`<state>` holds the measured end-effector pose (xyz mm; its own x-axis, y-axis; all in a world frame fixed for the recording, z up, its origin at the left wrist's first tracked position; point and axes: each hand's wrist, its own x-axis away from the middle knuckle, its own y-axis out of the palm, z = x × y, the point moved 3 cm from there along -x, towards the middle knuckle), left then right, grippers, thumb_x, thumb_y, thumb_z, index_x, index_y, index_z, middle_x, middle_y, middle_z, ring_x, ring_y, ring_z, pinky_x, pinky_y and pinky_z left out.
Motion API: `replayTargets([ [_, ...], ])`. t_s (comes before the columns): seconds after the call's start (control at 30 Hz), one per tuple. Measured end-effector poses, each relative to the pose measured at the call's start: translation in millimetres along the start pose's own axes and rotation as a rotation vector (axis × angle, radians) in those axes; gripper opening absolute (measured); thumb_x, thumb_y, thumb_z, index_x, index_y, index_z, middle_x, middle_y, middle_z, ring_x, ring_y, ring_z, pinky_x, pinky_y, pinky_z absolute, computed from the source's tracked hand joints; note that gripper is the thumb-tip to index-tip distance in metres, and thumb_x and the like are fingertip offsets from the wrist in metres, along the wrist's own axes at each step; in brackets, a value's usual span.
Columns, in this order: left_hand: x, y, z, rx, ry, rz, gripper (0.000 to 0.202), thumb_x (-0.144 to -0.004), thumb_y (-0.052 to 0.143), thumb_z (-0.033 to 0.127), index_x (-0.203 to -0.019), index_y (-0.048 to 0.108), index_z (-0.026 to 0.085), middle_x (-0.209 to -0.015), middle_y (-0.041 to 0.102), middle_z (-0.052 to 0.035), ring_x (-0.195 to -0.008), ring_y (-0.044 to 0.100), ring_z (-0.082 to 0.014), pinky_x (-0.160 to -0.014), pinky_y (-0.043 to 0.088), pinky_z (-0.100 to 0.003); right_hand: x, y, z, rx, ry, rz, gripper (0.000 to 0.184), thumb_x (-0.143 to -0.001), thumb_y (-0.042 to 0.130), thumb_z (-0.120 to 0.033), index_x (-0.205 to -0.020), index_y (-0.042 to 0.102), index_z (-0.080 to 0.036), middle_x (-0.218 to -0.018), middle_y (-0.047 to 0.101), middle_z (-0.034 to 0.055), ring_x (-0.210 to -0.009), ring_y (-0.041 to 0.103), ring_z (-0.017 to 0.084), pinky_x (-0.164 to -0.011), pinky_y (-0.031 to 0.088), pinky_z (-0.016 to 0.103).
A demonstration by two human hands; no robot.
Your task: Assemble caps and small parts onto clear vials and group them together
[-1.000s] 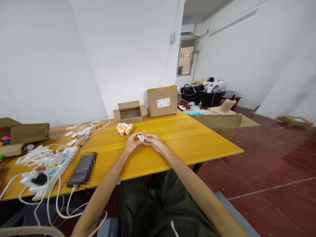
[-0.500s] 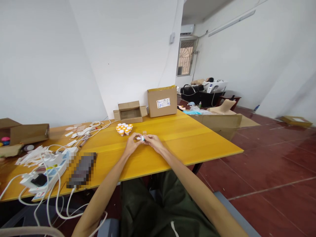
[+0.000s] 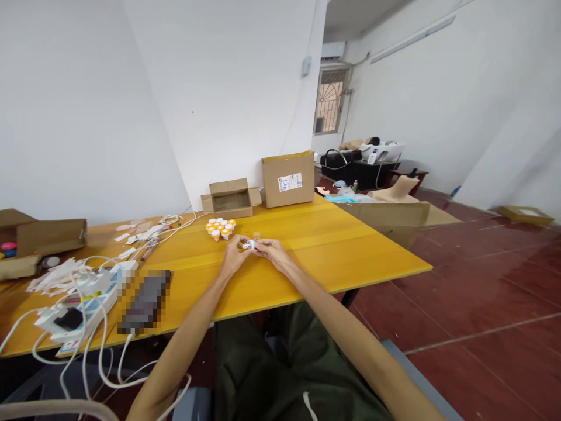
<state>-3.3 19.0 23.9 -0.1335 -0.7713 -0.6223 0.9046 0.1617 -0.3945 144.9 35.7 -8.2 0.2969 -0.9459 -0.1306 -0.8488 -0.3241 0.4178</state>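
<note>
Between my fingertips, over the middle of the yellow table, is a small white plastic piece with a hint of green at its right end; its exact kind is too small to make out. My left hand pinches it from the left. From the right, the fingers of my right hand close on its other end. Just behind my left hand stands a cluster of several small white-and-orange capped pieces. A small clear piece lies on the table beyond my fingertips.
An open cardboard box and a closed, labelled carton stand at the back. On the left are a power strip with tangled white cables, a blurred phone and another open box. The table's right edge borders red floor.
The small piece between my fingers has turned slightly, with less green showing at its right end. Both hands stay in nearly the same place.
</note>
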Motion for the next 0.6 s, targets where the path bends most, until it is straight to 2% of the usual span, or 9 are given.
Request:
replayTargets([
  [0.17, 0.3, 0.3, -0.2, -0.013, -0.015, 0.011, 0.017, -0.067, 0.076, 0.022, -0.080, 0.064, 0.021, -0.080, 0.069, 0.0003, -0.077, 0.062, -0.0174, -0.069, 0.049, -0.029, 0.2, 1.4, 0.3, -0.014, -0.025, 0.023, 0.034, -0.044, 0.092, -0.041, -0.065, 0.075, -0.019, -0.075, 0.072, 0.0025, -0.073, 0.065, 0.016, -0.083, 0.054, 0.035],
  [0.37, 1.3, 1.1, -0.5, -0.036, -0.037, 0.016, 0.018, -0.068, 0.077, 0.024, -0.081, 0.065, 0.021, -0.080, 0.069, 0.0006, -0.075, 0.063, -0.0171, -0.068, 0.049, -0.029, -0.4, 0.5, 1.6, 0.008, -0.032, 0.040, 0.035, -0.045, 0.091, -0.043, -0.065, 0.074, -0.019, -0.079, 0.073, 0.0037, -0.079, 0.066, 0.018, -0.084, 0.053, 0.035],
  [0.5, 1.5, 1.1, -0.5, -0.041, -0.027, 0.018, 0.018, -0.069, 0.077, 0.025, -0.082, 0.065, 0.021, -0.080, 0.069, 0.0004, -0.075, 0.062, -0.0171, -0.068, 0.049, -0.029, 0.8, 1.9, 0.5, -0.022, -0.028, 0.051, 0.038, -0.041, 0.092, -0.044, -0.063, 0.073, -0.019, -0.078, 0.073, 0.0029, -0.077, 0.065, 0.017, -0.083, 0.053, 0.034],
  [0.6, 1.1, 0.9, -0.6, -0.030, -0.008, 0.022, 0.017, -0.069, 0.076, 0.025, -0.082, 0.065, 0.021, -0.080, 0.069, 0.0003, -0.074, 0.062, -0.0170, -0.068, 0.049, -0.029, 0.9, 2.3, 0.3, -0.032, -0.019, 0.043, 0.036, -0.043, 0.092, -0.042, -0.063, 0.071, -0.019, -0.076, 0.072, 0.0025, -0.075, 0.065, 0.016, -0.082, 0.053, 0.033],
])
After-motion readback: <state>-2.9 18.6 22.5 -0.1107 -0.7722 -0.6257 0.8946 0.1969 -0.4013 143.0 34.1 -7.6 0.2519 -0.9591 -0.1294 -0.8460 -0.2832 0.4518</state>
